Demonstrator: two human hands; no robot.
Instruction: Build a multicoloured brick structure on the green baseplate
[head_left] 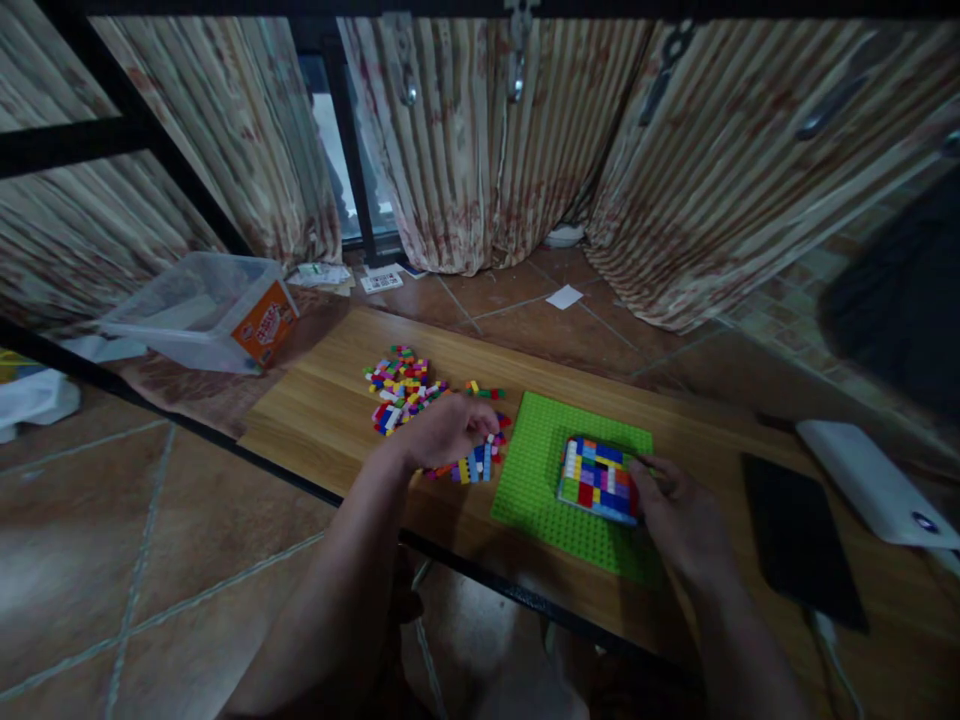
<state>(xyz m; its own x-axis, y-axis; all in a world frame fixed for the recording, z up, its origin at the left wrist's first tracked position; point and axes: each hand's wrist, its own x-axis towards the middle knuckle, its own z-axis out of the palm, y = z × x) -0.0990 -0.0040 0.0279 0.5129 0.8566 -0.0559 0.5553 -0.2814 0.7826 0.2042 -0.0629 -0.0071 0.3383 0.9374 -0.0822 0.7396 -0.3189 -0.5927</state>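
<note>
- Left hand (pixel 450 432): curled over loose bricks (pixel 405 385) on the worktop (pixel 322 410); actual grasp cannot be told.
- Right hand (pixel 679 515): fingers gripping the brick block (pixel 598 478), seated on the green baseplate (pixel 540 470).

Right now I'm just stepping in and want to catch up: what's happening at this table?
A person is working with small coloured bricks. The left hand rests on the loose brick pile, fingers among the pieces. The right hand touches the edge of a multicoloured brick block on the green baseplate.
</note>
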